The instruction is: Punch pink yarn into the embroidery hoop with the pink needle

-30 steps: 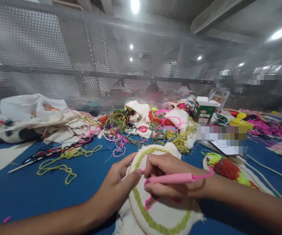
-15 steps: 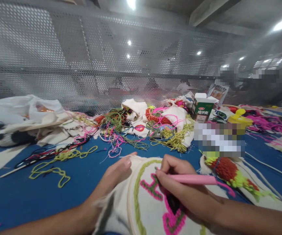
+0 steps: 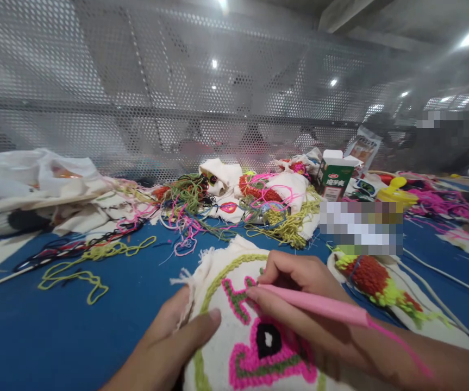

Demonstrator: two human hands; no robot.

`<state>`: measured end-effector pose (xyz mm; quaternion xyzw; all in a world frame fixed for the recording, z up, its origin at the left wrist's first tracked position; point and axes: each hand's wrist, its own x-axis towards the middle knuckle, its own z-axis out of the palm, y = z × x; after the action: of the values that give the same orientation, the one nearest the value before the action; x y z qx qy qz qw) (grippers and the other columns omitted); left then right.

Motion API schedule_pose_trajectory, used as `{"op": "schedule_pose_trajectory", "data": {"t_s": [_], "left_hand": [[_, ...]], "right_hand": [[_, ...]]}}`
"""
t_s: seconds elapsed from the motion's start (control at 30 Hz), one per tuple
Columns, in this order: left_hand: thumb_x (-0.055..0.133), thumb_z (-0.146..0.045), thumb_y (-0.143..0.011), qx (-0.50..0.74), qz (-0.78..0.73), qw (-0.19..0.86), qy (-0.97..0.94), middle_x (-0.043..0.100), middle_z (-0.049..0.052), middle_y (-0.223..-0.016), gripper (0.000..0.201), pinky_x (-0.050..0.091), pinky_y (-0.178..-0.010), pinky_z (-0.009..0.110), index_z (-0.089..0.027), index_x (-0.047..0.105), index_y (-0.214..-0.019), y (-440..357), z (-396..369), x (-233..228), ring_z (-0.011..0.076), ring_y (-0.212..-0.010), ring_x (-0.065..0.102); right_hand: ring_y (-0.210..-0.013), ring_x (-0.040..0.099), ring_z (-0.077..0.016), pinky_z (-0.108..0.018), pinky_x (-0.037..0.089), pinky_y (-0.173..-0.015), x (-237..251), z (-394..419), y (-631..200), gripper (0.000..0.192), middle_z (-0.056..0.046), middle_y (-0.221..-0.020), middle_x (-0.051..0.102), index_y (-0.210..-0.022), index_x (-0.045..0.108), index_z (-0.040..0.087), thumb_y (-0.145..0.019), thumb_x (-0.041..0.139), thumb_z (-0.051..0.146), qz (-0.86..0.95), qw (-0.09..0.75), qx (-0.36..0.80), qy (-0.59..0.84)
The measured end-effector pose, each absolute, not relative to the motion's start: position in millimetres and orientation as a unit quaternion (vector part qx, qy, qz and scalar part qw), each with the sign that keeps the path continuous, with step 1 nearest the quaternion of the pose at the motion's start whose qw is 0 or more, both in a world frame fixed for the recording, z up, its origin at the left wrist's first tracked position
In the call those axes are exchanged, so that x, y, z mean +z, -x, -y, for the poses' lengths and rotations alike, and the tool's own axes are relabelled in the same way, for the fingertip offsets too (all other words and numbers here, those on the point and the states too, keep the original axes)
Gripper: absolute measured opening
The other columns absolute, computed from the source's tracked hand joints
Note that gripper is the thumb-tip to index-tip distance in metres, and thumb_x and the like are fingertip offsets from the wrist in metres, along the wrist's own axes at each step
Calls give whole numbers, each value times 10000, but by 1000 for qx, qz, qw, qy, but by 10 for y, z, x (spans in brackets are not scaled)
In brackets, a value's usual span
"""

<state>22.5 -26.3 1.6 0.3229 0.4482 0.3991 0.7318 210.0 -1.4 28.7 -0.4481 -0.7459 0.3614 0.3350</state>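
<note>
White cloth [image 3: 218, 342], stretched on an embroidery hoop, is tilted towards me at the bottom centre. It bears a lime-green yarn border [image 3: 202, 326], pink-and-green letter shapes [image 3: 238, 298] and a black patch [image 3: 275, 339]. My left hand [image 3: 173, 334] grips the hoop's left edge, thumb on the face and fingers hidden behind. In my right hand [image 3: 299, 282] is a pink punch needle [image 3: 324, 305], pinched near its tip over the upper letter. Pink yarn [image 3: 401, 345] trails from its back end. My fingers hide the tip.
Tangled yarns and stitched cloths [image 3: 226, 203] heap along the back below a perforated metal screen [image 3: 156, 92]. A plastic bag [image 3: 34, 171] lies left, a green box [image 3: 334, 176] and yellow container [image 3: 397, 193] right. An orange tufted piece [image 3: 370, 279] and white cords [image 3: 450, 271] lie right.
The hoop has turned and tilted, showing more of the black patch and lower lettering. My left hand has shifted from its far side to its left edge. The punch needle slants more.
</note>
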Motion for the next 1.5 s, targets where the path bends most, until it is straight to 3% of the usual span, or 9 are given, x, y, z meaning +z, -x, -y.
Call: {"op": "schedule_pose_trajectory", "data": {"t_s": [0.23, 0.4, 0.63, 0.8, 0.9, 1.0, 1.27, 1.4, 1.5], "left_hand": [[715, -380, -600, 416, -492, 578, -501, 697, 64, -960, 462, 513, -749, 347, -190, 608, -1007, -232, 145, 28, 265, -830, 640], [623, -491, -668, 410, -520, 641, -388, 692, 71, -951, 581, 530, -681, 371, -256, 499, -1184, -206, 169, 27, 269, -793, 652], [517, -517, -745, 478, -560, 509, -446, 462, 69, -1288, 577, 433, -870, 391, -295, 362, -1255, -198, 29, -74, 284, -1160, 441], [580, -455, -715, 476, -542, 436, -537, 524, 72, -1146, 460, 409, -877, 352, -232, 492, -1107, -127, 11, -122, 266, -1094, 469], [475, -436, -793, 441, -519, 469, -562, 588, 38, -1005, 286, 439, -792, 295, -225, 583, -954, -122, 25, -70, 219, -949, 545], [403, -417, -835, 397, -491, 548, -549, 643, 17, -891, 296, 458, -734, 278, -214, 603, -914, -142, 29, -15, 204, -848, 587], [598, -445, -716, 425, -474, 602, -482, 611, 49, -1133, 619, 498, -763, 292, -238, 395, -1263, -178, 109, -43, 260, -1033, 557], [623, -401, -718, 388, -448, 597, -541, 544, 25, -1249, 560, 452, -871, 257, -251, 453, -1230, -173, 110, -35, 240, -1187, 431], [602, -378, -750, 352, -413, 635, -550, 530, 26, -1266, 532, 443, -888, 265, -247, 442, -1241, -162, 60, -9, 226, -1158, 465]], "right_hand": [[-514, 413, -69, -191, 286, -443, 286, 4, -2074, 218, 20, -614, 514, -685, 502, 165, -773, 537, 362, 714, 337, 409, 458], [-536, 395, -71, -193, 293, -473, 217, 35, -2043, 226, 28, -603, 477, -646, 480, 172, -776, 537, 347, 689, 379, 396, 474], [-497, 367, -75, -192, 268, -426, 127, 23, -2094, 219, 28, -581, 448, -644, 456, 188, -775, 540, 342, 619, 430, 445, 482], [-509, 362, -79, -199, 274, -439, 164, 44, -2074, 252, 32, -556, 414, -629, 424, 189, -792, 521, 355, 638, 416, 407, 504], [-521, 353, -78, -205, 284, -458, 174, 56, -2055, 266, 33, -576, 413, -629, 408, 188, -805, 501, 365, 658, 409, 385, 501], [-552, 367, -81, -212, 311, -500, 190, 71, -2050, 244, 29, -609, 432, -641, 414, 185, -812, 491, 341, 688, 397, 351, 497], [-559, 402, -81, -214, 330, -529, 221, 82, -2042, 232, 33, -613, 466, -654, 419, 184, -831, 451, 330, 748, 349, 305, 475], [-577, 440, -86, -219, 337, -540, 222, 75, -2044, 203, 22, -645, 502, -676, 452, 181, -827, 457, 316, 770, 325, 311, 453], [-599, 455, -87, -211, 344, -548, 216, 59, -2053, 202, 17, -663, 516, -677, 460, 178, -826, 463, 315, 771, 322, 321, 446]]}}
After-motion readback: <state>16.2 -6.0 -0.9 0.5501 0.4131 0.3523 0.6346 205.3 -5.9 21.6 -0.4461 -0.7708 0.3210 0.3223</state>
